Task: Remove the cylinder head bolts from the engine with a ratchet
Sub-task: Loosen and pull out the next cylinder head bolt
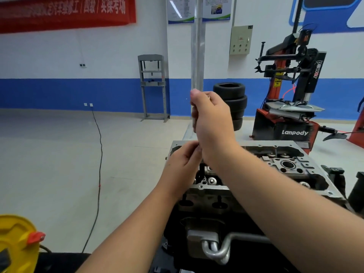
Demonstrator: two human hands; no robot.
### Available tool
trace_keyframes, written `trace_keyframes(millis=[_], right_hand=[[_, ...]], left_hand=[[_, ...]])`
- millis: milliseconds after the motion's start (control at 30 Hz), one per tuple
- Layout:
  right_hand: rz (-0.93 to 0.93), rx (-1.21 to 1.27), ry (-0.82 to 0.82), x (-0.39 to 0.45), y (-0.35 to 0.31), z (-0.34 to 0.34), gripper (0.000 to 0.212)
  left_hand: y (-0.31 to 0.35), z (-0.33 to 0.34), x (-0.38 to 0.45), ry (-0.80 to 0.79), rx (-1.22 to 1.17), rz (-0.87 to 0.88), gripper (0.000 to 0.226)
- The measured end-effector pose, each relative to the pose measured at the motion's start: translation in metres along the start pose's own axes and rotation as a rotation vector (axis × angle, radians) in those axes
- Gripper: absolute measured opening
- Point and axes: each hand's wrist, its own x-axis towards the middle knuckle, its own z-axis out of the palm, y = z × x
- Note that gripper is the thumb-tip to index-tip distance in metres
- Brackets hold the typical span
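Observation:
The engine's grey cylinder head (291, 168) lies open-topped in front of me, on the dark engine block (204, 229). My right hand (211, 117) is raised above the head's left end, fingers curled round the upright ratchet handle (194, 117), which is blurred and mostly hidden by the fist. Lower down, my left hand (183, 164) pinches the tool's black shaft (201, 172), which stands vertically in the head near its left edge. A bolt head (212, 181) with a washer shows just right of the shaft.
Stacked tyres (232, 101) and a red-and-black tyre changer (289, 115) stand behind the engine. A grey shop press (152, 85) is against the far wall. A black cable (98, 164) runs across the floor on the left, and a yellow object (15, 243) sits at bottom left.

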Motion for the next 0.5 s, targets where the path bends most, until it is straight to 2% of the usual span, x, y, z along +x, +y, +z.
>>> trace_keyframes(millis=[67,133,167,233,300,333,400,433,500], right_hand=[[-0.084,-0.098,0.092,-0.007,0.005,0.008,0.03],[-0.077,-0.081,0.066,-0.006,0.004,0.007,0.033],[-0.016,-0.018,-0.003,-0.001,0.001,0.003,0.034],[0.159,0.129,-0.259,0.012,-0.007,-0.012,0.041],[0.258,0.173,-0.455,0.022,-0.013,-0.025,0.043],[0.266,0.171,-0.49,0.022,-0.014,-0.028,0.042],[0.255,0.174,-0.416,0.02,-0.012,-0.025,0.041],[0.208,0.166,-0.317,0.014,-0.009,-0.02,0.039],[0.042,0.089,-0.069,0.001,-0.001,-0.007,0.033]], left_hand=[[-0.001,-0.001,0.0,-0.005,0.006,0.004,0.052],[-0.003,-0.001,0.0,0.0,-0.022,0.004,0.052],[-0.003,0.0,0.0,0.004,-0.063,-0.002,0.042],[-0.003,0.0,0.002,0.011,-0.113,-0.048,0.013],[-0.004,0.001,0.002,-0.002,-0.096,-0.064,0.01],[-0.005,0.002,0.002,-0.021,-0.077,-0.058,0.01],[-0.003,0.003,0.0,-0.05,-0.044,-0.036,0.011],[-0.002,0.003,-0.001,-0.052,-0.037,-0.026,0.01],[0.003,0.002,-0.002,-0.039,-0.01,0.01,0.023]])
